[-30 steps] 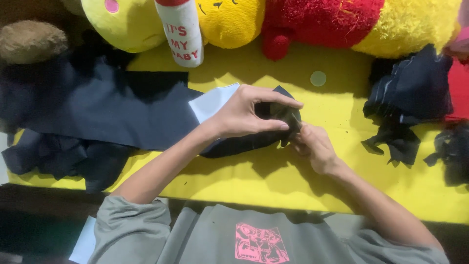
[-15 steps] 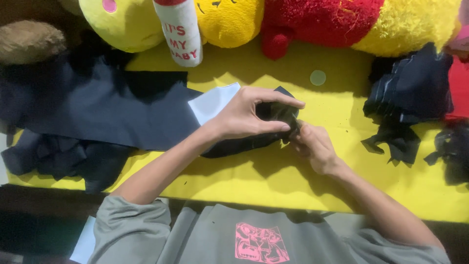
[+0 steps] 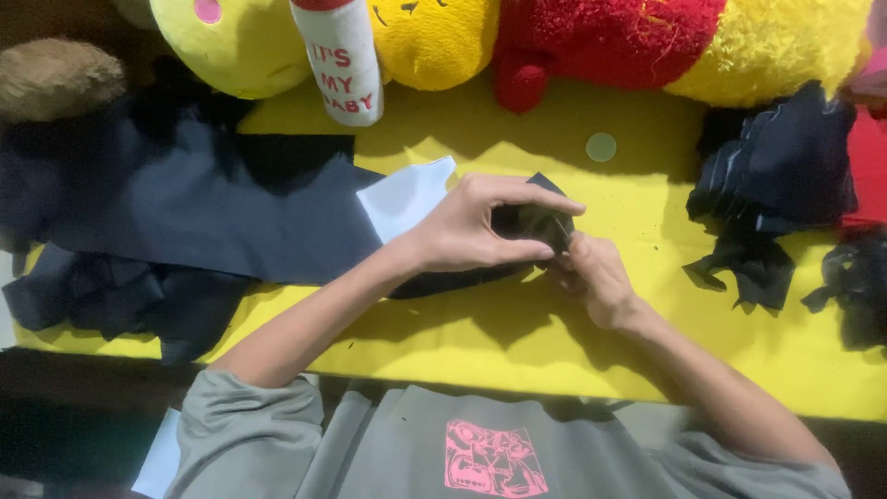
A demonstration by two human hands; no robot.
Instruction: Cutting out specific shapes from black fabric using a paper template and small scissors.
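Left hand (image 3: 471,226): grip clamped on dark cloth (image 3: 531,226), steadying it above the desk (image 3: 462,342).
Right hand (image 3: 591,277): pinches the cloth's edge, working it.

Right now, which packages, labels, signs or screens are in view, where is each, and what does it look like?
Lettered plush cylinder: top edge, between two yellow plush toys; upright white tube with a red cap end and red lettering down its side.
Shirt print: bottom centre, on the person's grey shirt; squarish pink graphic, details too small to tell.
No packages, signs or screens show.
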